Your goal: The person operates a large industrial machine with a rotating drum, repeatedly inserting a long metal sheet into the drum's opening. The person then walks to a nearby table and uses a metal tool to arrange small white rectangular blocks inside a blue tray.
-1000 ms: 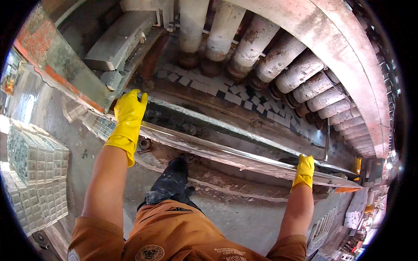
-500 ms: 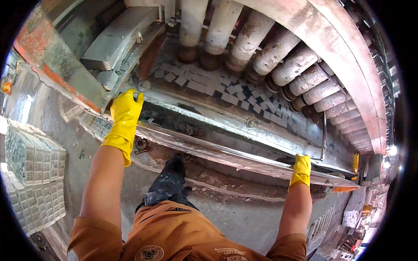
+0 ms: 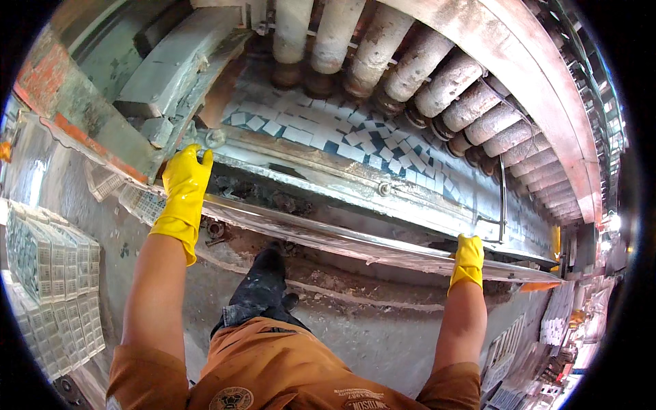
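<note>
Crates of white slotted plastic (image 3: 74,266) stacked at my far left, grey pieces showing in the upper layer. Beyond them, a flat machine plate, grey with rust-orange edging (image 3: 75,109); to its right, a long, grey-coated block (image 3: 178,58).

My yellow-rubber-gloved left hand (image 3: 183,179) is at the left end of a long pale panel with a bright metal upper edge (image 3: 328,233). Fingers bent, thumb and forefinger slightly apart; I cannot tell whether they grip the edge or only rest there. Just left of that wrist, low down: a shallow white slotted crate (image 3: 141,201).

The panel runs across in front of me, between my body and the machine. On my side of it: my leg in dark, splashed trousers (image 3: 253,294) and my orange-brown shirt (image 3: 287,355). On its far side, beyond a dark gap, a wet grey metal ledge (image 3: 328,196); further in, pale square tiles (image 3: 298,134), some in rows, others askew, beneath thick, stained grey-white columns (image 3: 383,48).

My yellow-rubber-gloved right hand (image 3: 468,255) is clenched over the panel's edge, toward its right end. Near it, behind the panel, a thin upright metal rod (image 3: 503,205). Upper right: a broad, pale, pink-stained beam (image 3: 547,89), bent by the lens.
</note>
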`<state>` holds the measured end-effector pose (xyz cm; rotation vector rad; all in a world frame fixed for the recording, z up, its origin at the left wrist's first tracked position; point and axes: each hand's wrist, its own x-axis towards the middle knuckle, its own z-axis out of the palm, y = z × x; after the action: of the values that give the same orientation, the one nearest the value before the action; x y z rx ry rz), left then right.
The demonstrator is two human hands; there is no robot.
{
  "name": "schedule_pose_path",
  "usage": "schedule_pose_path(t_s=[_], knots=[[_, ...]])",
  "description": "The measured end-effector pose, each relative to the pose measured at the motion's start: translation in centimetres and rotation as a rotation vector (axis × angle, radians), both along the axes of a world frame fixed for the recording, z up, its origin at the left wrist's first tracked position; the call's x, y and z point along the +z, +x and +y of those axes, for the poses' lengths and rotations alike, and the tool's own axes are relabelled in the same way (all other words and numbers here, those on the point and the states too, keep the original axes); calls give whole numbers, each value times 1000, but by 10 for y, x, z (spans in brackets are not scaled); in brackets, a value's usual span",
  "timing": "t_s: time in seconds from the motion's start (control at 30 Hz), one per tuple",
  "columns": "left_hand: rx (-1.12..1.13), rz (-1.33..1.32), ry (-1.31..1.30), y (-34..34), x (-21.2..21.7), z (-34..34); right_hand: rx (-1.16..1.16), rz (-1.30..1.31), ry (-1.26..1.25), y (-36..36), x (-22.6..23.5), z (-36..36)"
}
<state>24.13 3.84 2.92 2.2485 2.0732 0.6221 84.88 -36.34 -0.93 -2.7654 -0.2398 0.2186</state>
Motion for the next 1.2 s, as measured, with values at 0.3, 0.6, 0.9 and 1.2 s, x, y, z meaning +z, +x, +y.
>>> schedule_pose_path(t_s=[0.3, 0.6, 0.9, 1.2], knots=[[-8, -25, -16, 3, -17, -9, 89, -92, -213, 9, -12, -30], [-23, -38, 30, -3, -31, -17, -23, -57, -137, -17, 0, -15], [-5, -26, 13, -1, -28, -13, -56, -28, -220, -24, 14, 3], [13, 14, -22, 11, 0, 15, -15, 35, -141, 11, 14, 16]])
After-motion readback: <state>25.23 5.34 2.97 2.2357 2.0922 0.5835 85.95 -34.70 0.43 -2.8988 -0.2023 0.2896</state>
